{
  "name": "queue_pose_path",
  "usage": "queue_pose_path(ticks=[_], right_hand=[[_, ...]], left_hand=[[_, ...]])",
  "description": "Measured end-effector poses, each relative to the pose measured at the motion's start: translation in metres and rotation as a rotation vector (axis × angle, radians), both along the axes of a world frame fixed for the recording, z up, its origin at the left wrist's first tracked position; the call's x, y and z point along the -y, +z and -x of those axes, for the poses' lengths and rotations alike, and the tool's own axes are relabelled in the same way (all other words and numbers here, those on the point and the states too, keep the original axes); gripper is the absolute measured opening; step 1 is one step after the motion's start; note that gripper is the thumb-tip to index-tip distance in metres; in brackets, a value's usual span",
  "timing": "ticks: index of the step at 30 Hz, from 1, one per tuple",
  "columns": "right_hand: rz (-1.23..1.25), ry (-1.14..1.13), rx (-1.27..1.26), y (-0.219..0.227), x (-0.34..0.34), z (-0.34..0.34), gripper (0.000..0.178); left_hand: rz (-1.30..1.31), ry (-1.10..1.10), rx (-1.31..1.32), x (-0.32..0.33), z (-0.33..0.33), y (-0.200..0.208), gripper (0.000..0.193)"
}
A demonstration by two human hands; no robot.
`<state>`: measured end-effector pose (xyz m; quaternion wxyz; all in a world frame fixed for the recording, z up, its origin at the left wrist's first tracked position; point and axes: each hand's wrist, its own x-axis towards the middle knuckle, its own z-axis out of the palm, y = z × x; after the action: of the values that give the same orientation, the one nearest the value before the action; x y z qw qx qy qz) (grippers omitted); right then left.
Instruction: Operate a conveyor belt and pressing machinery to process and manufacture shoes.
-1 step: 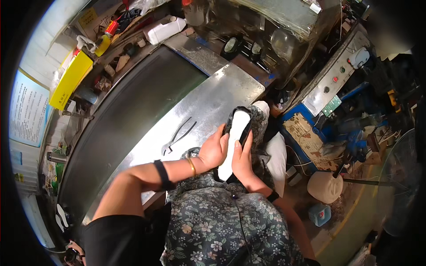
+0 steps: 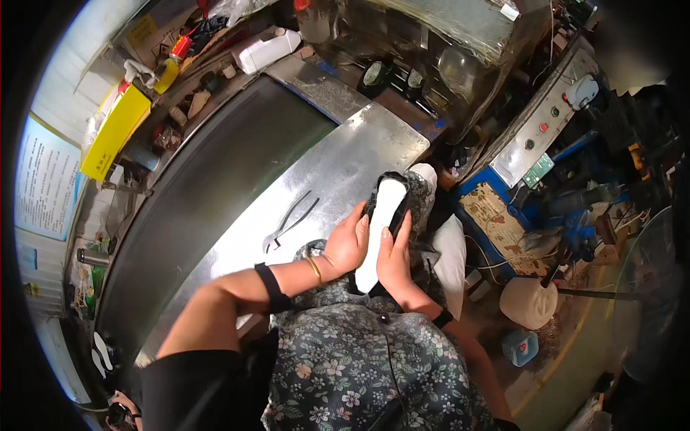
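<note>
A black shoe with a long white sole-shaped face [image 2: 382, 226] lies over my lap, that face turned up. From its left side my left hand [image 2: 348, 241] grips it, fingers curled round the edge. My right hand [image 2: 393, 260] holds the opposite side, its thumb resting on the white surface. Where the fingers reach underneath is hidden. To the left of my left hand, pliers [image 2: 290, 225] with long dark handles lie on the shiny metal tabletop [image 2: 359, 154].
A dark conveyor belt [image 2: 215, 172] curves along the left. Beyond it are a white jug [image 2: 267, 50] and a yellow box [image 2: 115, 133]. On the right stand a control panel [image 2: 535, 129], a whitish container [image 2: 528, 303] and a small blue tub [image 2: 520, 348]. Another person's hand [image 2: 123, 402] shows at lower left.
</note>
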<state>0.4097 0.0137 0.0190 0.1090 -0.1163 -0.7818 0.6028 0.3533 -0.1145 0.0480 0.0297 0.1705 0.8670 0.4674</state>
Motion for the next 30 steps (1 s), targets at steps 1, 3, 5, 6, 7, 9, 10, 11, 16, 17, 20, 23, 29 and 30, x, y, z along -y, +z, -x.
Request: queue_pose_path(ticks=[1, 3, 5, 6, 7, 9, 10, 11, 16, 17, 20, 23, 29, 30], right_hand=[[-0.131, -0.040, 0.039, 0.003, 0.004, 0.001, 0.067], [-0.002, 0.005, 0.034, 0.009, -0.004, -0.001, 0.068], [0.004, 0.004, -0.014, 0.002, -0.014, -0.006, 0.069], [-0.090, 0.111, -0.003, -0.001, -0.022, -0.008, 0.069], [-0.184, 0.218, 0.011, -0.003, -0.032, -0.007, 0.069], [0.203, 0.178, 0.353, 0.018, -0.067, 0.023, 0.073], [0.617, 0.095, 0.442, 0.007, -0.085, 0.044, 0.074], [0.613, 0.035, 0.424, 0.014, -0.088, 0.065, 0.071], [-0.444, 0.033, 0.261, 0.003, -0.086, 0.120, 0.039], [-0.441, 0.036, 0.267, 0.017, -0.079, 0.119, 0.039], [-0.790, -0.063, 0.317, 0.069, -0.051, 0.113, 0.030], [-0.736, -0.027, -0.129, 0.030, -0.060, 0.122, 0.024], [0.037, 0.148, 0.009, 0.021, -0.013, 0.035, 0.043], [-0.098, 0.328, 0.026, 0.039, 0.001, 0.017, 0.057]], left_hand=[[-0.067, 0.049, 0.037, 0.000, 0.002, -0.015, 0.046], [-0.240, -0.019, 0.183, -0.003, 0.012, -0.029, 0.048], [-0.465, -0.160, 0.510, -0.006, 0.029, -0.025, 0.057], [-0.690, 0.003, 0.830, -0.014, 0.044, -0.021, 0.063], [-0.775, -0.002, 0.989, -0.017, 0.063, -0.016, 0.065], [-0.809, -0.092, 1.189, -0.029, 0.099, 0.004, 0.069], [-0.758, -0.170, 1.224, -0.038, 0.112, 0.007, 0.070], [-0.697, -0.069, 1.311, -0.042, 0.120, 0.011, 0.065], [-0.194, -0.155, 0.471, -0.065, 0.114, -0.008, 0.055], [0.020, -0.162, 0.417, -0.065, 0.110, 0.006, 0.057], [0.310, -0.129, 0.305, -0.063, 0.108, 0.020, 0.051], [-0.542, -0.121, 1.011, -0.045, 0.116, 0.009, 0.039], [-0.993, 0.147, 1.077, 0.016, 0.107, 0.019, 0.033], [-1.045, 0.321, 1.078, 0.031, 0.106, 0.019, 0.035]])
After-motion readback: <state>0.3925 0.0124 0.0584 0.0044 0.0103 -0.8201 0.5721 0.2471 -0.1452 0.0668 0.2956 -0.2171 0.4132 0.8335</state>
